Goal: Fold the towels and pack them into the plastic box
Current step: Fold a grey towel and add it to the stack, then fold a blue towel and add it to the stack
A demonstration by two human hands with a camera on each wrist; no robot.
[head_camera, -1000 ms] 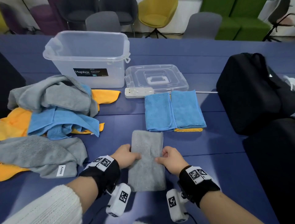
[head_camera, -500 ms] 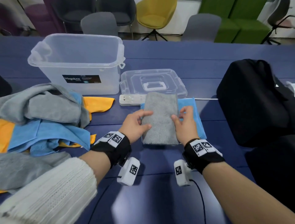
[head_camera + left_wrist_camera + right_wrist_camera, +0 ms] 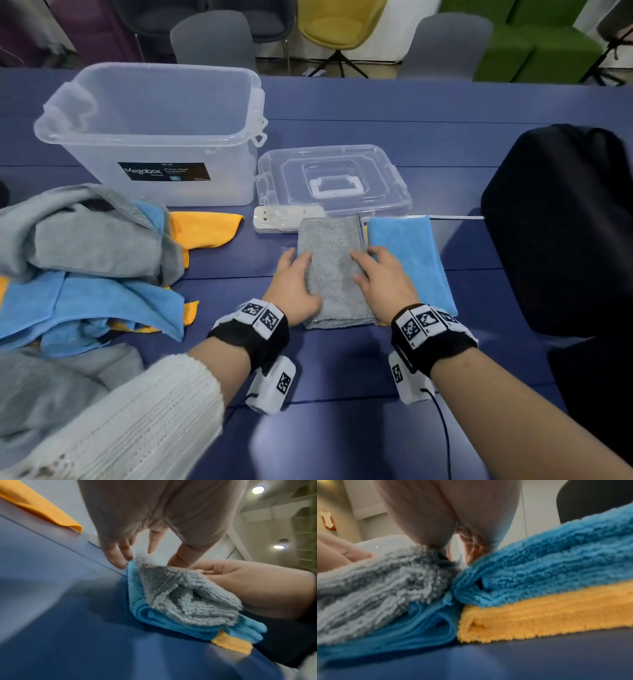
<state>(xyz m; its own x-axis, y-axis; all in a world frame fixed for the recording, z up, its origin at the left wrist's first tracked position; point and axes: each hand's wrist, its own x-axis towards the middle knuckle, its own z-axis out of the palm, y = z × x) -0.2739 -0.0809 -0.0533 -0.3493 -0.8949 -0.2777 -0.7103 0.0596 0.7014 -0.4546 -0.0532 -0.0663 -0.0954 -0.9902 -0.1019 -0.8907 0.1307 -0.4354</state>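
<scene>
Soft, light folded grey terry towel [image 3: 334, 270] flanked by flat, open left hand [image 3: 294, 287] and right hand [image 3: 383, 284]; best lifted by long edges.

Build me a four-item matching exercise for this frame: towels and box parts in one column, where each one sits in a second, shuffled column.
Things:
1. folded grey towel
2. folded orange towel
3. lid
4. plastic box

Places:
A. flat on the table, right of the box
B. under the right-hand folded blue towel
C. upright and open at the back left, with no towel inside
D. on top of the left-hand folded blue towel, between both hands

Pairs: 1-D, 2-B, 3-A, 4-C
</scene>
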